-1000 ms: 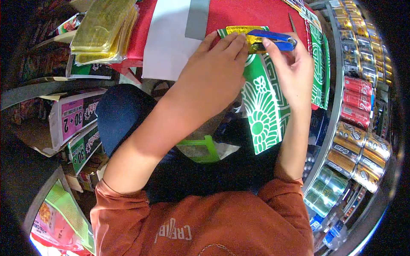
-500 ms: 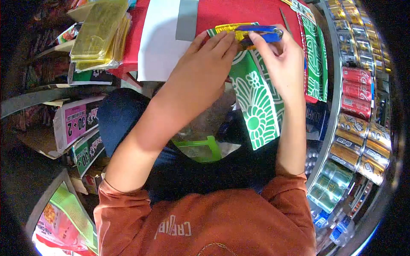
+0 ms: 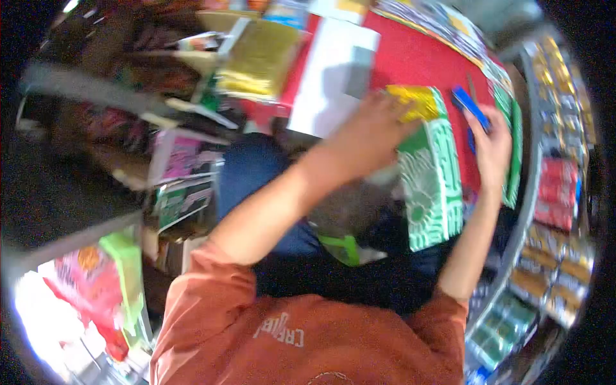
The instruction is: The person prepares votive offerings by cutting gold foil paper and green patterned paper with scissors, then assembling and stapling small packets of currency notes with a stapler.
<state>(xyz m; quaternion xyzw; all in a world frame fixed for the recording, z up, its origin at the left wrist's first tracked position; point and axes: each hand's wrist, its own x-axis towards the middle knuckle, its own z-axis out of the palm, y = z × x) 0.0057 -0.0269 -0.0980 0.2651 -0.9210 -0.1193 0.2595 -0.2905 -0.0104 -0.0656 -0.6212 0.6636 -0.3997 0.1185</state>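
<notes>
My left hand [image 3: 375, 131] rests on the left edge of a green and white patterned sheet [image 3: 423, 192], by the yellow foil strip [image 3: 414, 102] across its top; its fingers are blurred. The sheet hangs over the near edge of the red table [image 3: 410, 61]. To the right, my right hand [image 3: 493, 144] is closed round a blue stapler-like tool [image 3: 470, 108], apart from the sheet. A white sheet with a grey patch [image 3: 324, 83] lies left of my left hand.
A stack of gold packets [image 3: 260, 58] lies at the table's left. Shelved drink cans [image 3: 557, 186] stand along the right. Boxes [image 3: 183, 157] line the left side. More patterned sheets [image 3: 449, 25] lie along the far edge.
The view has shifted and blurred. My right hand has moved the blue tool away from the foil strip to the right. My left hand stays at the patterned sheet.
</notes>
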